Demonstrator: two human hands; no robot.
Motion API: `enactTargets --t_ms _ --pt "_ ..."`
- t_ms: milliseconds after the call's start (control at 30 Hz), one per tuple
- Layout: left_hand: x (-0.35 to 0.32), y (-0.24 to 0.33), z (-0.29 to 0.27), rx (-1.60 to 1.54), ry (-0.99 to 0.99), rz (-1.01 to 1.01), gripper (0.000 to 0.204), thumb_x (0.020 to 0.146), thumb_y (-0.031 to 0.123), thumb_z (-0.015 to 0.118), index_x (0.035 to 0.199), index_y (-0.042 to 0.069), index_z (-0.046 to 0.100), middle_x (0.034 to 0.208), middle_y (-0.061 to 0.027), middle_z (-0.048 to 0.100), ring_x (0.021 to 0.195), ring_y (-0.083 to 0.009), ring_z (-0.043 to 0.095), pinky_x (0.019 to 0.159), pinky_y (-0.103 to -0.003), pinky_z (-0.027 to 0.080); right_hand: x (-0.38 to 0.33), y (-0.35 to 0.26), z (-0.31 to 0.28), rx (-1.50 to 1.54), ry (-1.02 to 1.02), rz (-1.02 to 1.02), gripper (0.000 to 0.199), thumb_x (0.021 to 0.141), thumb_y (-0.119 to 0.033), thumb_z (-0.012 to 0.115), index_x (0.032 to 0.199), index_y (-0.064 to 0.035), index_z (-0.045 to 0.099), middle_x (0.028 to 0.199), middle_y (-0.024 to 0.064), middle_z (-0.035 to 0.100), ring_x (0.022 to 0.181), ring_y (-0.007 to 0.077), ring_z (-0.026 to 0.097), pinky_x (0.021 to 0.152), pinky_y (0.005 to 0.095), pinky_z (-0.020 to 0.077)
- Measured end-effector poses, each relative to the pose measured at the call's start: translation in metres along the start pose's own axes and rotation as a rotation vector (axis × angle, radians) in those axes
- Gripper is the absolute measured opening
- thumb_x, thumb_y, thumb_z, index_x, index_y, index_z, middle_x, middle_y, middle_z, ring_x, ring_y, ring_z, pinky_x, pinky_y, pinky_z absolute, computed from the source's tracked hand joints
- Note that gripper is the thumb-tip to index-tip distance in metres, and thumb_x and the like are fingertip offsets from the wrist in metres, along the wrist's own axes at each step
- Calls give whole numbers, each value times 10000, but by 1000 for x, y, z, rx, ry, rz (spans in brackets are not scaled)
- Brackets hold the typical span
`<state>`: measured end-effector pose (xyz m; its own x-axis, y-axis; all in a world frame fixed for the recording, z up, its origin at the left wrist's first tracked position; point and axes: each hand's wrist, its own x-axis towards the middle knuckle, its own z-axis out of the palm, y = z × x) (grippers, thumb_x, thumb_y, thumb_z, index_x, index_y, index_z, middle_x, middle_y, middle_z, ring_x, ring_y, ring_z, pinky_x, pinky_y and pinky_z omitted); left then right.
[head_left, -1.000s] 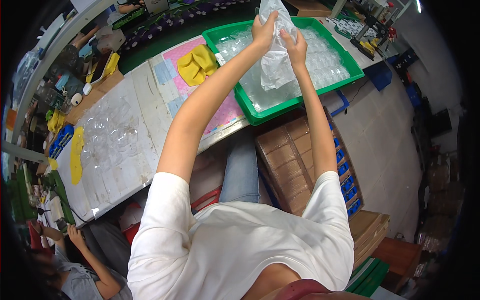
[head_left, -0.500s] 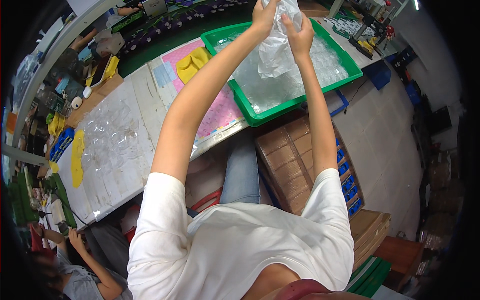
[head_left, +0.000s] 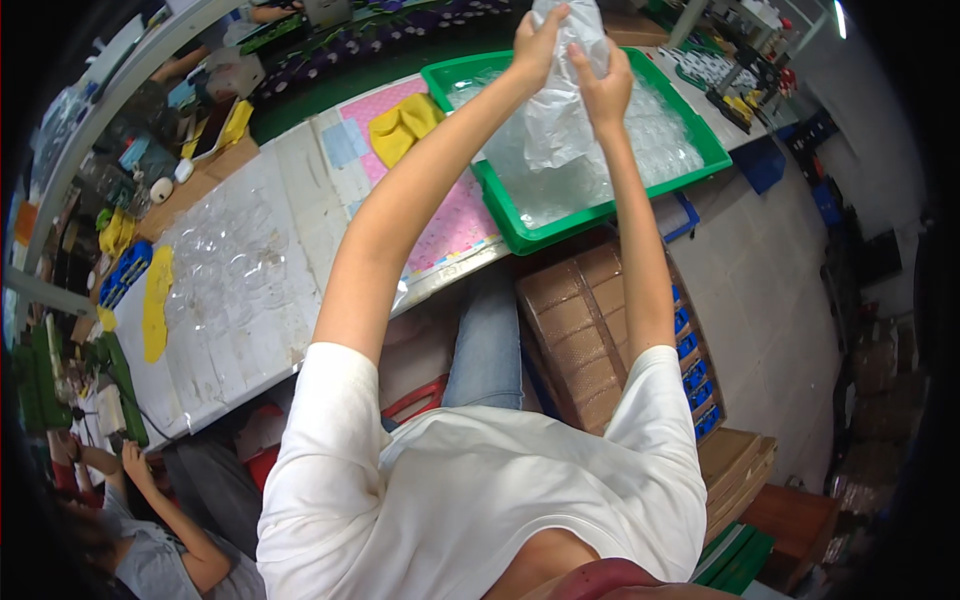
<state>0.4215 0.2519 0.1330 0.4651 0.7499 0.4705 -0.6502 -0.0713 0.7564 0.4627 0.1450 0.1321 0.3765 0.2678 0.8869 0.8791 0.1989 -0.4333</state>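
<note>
Both of my arms reach up and forward over a green tray that holds many clear plastic pieces. Between my hands hangs a crumpled white plastic bag, its lower end loose above the tray. My left hand grips the bag's left side, fingers curled round it. On the other side my right hand is closed on the bag with the thumb up. What the bag contains, if anything, cannot be made out.
Left of the tray lie a yellow cloth and a pink patterned sheet. Clear plastic packaging spreads over the white table. Bubble-wrapped cartons stand below the tray. A co-worker's arm shows at lower left.
The view has shifted slightly, so the tray and table sit a little lower and further right. Both hands still hold the white bag over the tray; the co-worker's hands moved slightly.
</note>
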Motion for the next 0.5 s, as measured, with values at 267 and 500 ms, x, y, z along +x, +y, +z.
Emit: enactTargets --t_ms 267,500 --pt "-8 82 -22 -138 -2 76 394 824 301 555 1081 4 523 947 -32 567 859 -108 498 758 -245 397 27 -56 19 -28 13 -208 588 667 -464 676 939 48 574 830 152 573 761 274 564 704 328 439" --pt "-58 187 -110 -5 138 178 564 816 412 511 1187 -10 454 1156 -94 486 1069 -191 438 913 -299 324 9 -170 77 99 -150 -243 535 691 -413 672 977 29 582 893 145 597 812 237 579 739 298 435"
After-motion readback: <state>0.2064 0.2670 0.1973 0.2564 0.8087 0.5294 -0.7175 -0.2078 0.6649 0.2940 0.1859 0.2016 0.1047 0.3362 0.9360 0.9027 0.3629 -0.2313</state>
